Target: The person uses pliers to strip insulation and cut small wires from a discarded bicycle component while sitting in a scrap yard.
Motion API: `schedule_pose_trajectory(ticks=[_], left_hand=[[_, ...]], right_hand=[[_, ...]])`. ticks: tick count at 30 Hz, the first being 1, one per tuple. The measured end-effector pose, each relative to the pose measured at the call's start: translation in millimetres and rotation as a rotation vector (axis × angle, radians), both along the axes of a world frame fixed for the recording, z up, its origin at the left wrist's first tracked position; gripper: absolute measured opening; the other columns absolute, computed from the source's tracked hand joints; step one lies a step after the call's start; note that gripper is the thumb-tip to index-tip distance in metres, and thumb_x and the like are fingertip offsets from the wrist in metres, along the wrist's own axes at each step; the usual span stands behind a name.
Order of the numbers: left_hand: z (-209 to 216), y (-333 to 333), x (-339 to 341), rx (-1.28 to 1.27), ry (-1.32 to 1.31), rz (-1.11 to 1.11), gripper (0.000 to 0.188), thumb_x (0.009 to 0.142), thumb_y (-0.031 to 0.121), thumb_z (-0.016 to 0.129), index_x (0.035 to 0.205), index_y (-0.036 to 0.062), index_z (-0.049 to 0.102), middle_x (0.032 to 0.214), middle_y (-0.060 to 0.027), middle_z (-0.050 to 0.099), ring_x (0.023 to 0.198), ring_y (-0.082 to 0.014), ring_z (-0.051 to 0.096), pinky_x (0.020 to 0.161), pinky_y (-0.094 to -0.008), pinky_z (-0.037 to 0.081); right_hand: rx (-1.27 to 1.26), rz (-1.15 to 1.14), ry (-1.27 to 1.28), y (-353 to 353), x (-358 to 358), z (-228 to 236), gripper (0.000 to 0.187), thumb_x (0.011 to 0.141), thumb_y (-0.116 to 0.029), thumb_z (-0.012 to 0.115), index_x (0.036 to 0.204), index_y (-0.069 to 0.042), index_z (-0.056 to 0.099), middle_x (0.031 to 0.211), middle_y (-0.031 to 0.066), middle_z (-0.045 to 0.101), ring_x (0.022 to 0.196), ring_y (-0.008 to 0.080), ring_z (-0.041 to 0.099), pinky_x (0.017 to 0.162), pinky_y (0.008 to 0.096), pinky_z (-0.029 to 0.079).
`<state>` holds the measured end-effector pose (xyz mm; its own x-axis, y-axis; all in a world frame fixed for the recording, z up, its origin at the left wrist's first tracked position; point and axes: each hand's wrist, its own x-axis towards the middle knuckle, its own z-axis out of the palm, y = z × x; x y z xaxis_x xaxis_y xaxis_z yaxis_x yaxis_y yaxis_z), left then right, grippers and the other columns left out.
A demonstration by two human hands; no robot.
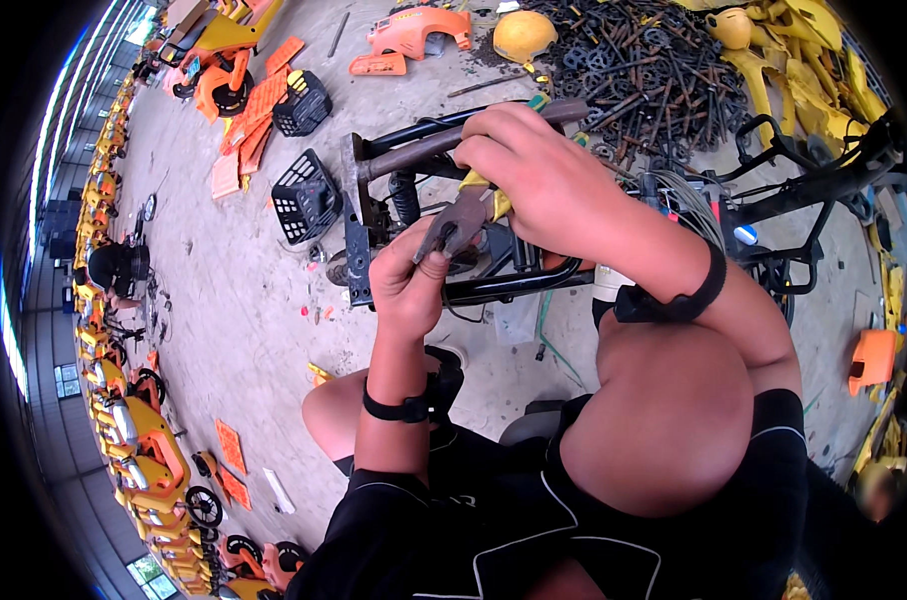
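Observation:
My right hand is closed around a pair of pliers with yellow-and-green handles and dark, worn jaws. Its fingers also lie over a brownish metal bar that runs across the top of a black scooter frame. Close against the plier jaws is my left hand, its thumb and fingers pinched together. Whatever sits between those fingertips is too small or too hidden to make out. Black tubes and a coil spring of the frame show behind both hands.
A heap of dark metal parts lies beyond the frame, beside a yellow helmet-like shell. Black plastic baskets and orange panels lie on the floor at left. Yellow scooters line the left side. A bundle of cables hangs at right.

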<state>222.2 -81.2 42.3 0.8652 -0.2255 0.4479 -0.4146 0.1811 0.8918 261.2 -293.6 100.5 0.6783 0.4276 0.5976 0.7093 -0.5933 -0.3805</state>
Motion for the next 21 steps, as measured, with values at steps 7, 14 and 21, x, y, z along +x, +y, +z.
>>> schedule_pose_trajectory(ticks=[7, 14, 21], left_hand=[[-11, 8, 1, 0.025, -0.053, -0.006, 0.031, 0.099, 0.008, 0.061, 0.126, -0.0053, 0.061, 0.112, -0.0206, 0.068, 0.098, -0.0293, 0.068, 0.092, -0.0419, 0.052], [-11, 8, 0, 0.036, -0.100, 0.013, 0.031, 0.097, 0.008, 0.064, 0.125, -0.0054, 0.062, 0.114, -0.0206, 0.067, 0.098, -0.0299, 0.068, 0.090, -0.0416, 0.053], [-19, 10, 3, -0.003, -0.251, 0.072, 0.023, 0.095, 0.007, 0.067, 0.117, 0.0014, 0.065, 0.120, -0.0198, 0.064, 0.100, -0.0288, 0.065, 0.085, -0.0424, 0.055]], right_hand=[[-0.029, 0.014, -0.034, 1, 1, 3, 0.031, 0.076, 0.001, 0.064, 0.105, -0.005, 0.058, 0.114, 0.0131, 0.056, 0.115, 0.0337, 0.055, 0.078, 0.0410, 0.057], [-0.058, 0.043, 0.025, 1, 1, 3, 0.028, 0.078, 0.000, 0.062, 0.105, -0.004, 0.056, 0.114, 0.0141, 0.054, 0.118, 0.0341, 0.054, 0.075, 0.0416, 0.058], [-0.031, 0.064, 0.000, 8, 2, 0, 0.028, 0.078, 0.002, 0.062, 0.105, -0.005, 0.057, 0.112, 0.0140, 0.054, 0.117, 0.0344, 0.053, 0.072, 0.0418, 0.058]])
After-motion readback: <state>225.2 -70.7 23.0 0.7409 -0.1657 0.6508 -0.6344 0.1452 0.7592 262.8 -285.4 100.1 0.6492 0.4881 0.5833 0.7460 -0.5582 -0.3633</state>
